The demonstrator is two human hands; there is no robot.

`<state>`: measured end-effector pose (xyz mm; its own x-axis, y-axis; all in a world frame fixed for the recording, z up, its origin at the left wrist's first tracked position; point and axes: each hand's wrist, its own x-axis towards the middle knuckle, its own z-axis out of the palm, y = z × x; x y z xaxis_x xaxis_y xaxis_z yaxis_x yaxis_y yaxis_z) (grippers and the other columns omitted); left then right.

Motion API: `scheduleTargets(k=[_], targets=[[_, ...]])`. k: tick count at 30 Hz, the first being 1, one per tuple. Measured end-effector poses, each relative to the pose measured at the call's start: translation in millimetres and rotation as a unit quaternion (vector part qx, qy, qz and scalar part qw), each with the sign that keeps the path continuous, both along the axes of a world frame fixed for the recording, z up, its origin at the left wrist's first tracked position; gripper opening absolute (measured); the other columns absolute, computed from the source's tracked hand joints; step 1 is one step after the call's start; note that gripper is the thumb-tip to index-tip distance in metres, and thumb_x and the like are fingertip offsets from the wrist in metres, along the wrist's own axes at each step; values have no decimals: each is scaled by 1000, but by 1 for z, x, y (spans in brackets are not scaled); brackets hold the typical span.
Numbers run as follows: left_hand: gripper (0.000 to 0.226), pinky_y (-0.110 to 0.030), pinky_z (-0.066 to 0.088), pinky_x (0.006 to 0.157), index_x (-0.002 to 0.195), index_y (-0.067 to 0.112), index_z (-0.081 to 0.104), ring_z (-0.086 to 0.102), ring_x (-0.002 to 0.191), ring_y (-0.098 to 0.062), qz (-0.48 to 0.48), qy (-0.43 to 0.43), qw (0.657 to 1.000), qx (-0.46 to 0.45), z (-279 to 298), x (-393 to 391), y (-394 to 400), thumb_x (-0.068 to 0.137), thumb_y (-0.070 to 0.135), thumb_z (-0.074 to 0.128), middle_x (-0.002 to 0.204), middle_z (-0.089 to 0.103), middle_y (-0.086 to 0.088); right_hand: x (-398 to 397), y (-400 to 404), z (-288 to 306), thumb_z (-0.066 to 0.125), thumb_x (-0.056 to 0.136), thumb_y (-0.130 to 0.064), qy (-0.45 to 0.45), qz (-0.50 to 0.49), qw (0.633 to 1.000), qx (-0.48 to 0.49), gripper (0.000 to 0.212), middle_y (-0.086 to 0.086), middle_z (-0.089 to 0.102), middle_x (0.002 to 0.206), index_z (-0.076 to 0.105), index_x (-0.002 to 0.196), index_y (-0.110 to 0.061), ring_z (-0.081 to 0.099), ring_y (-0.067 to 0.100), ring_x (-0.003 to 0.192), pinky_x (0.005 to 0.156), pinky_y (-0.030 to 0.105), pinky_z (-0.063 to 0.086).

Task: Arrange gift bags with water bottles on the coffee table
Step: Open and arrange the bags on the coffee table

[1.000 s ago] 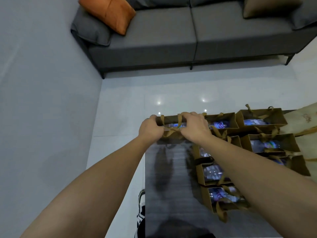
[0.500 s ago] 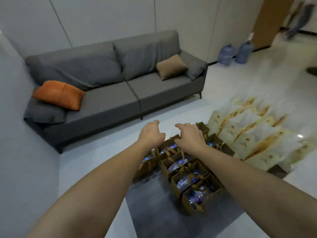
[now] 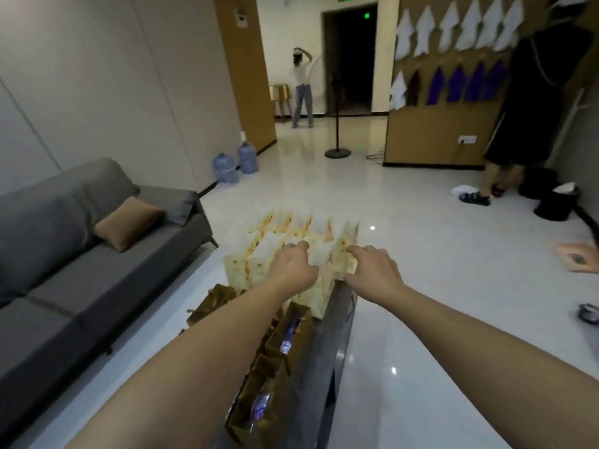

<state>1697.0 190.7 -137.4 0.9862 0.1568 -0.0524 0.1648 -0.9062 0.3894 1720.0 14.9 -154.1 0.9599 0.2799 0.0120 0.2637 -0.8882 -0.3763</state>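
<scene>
Several brown gift bags (image 3: 275, 348) with water bottles (image 3: 287, 340) inside stand in rows on the dark glossy coffee table (image 3: 335, 338). Beyond them, at the table's far end, several cream gift bags (image 3: 251, 259) with gold ribbon stand packed together, blurred. Both my arms reach out over the brown bags. My left hand (image 3: 293, 265) hovers at the top of the cream bags, fingers loosely curled, fingertips at a bag's upper edge. My right hand (image 3: 372, 270) is beside it to the right, fingers spread and bent over the rightmost cream bag. Neither hand grips anything.
A grey sofa (image 3: 81, 254) with a brown cushion (image 3: 128, 223) runs along the left. Two blue water jugs (image 3: 235, 163) stand by the wall. A fan stand (image 3: 337, 150), a black bin (image 3: 556, 204) and a person (image 3: 303, 89) are farther off on the white floor.
The view swung right from the sofa toward the room. Both hands let go of the brown bag at the table's corner and moved over to the cream bags.
</scene>
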Motion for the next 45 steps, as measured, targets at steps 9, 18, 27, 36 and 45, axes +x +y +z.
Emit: scheduleTargets(k=[9,18,27,36,45], targets=[[60,-38,40,104,150,13,38,43,132,-32,-192,-9,981,26,-6,118,-258,95,29,57,144,46,-13,56,-259,-29,58,93,-31,19,-189,981,30,65,7,49,145,36,154,-25,40,31,134,105,41,39],[58,-42,41,107,150,17,38,41,136,-29,-387,31,920,52,-55,184,-509,97,31,54,150,41,-8,73,-486,-71,59,93,-34,85,-346,934,14,64,8,52,139,36,153,-25,44,32,130,101,41,41],[55,-41,41,106,147,15,41,42,133,-32,-525,60,846,71,-97,280,-678,96,30,55,144,45,-12,117,-614,-111,61,90,-32,102,-476,872,41,61,9,55,137,45,147,-21,50,32,125,96,41,49],[49,-41,45,103,139,13,50,49,126,-33,-620,106,775,65,-132,410,-808,94,29,59,138,52,-13,210,-702,-136,60,92,-27,133,-601,785,74,64,10,55,135,39,152,-22,49,31,124,97,40,46],[50,-38,43,101,142,10,48,48,128,-34,-667,153,723,96,-192,478,-926,95,26,59,140,50,-16,255,-779,-197,60,93,-30,185,-663,718,107,63,12,53,138,39,152,-21,48,32,128,101,41,45]])
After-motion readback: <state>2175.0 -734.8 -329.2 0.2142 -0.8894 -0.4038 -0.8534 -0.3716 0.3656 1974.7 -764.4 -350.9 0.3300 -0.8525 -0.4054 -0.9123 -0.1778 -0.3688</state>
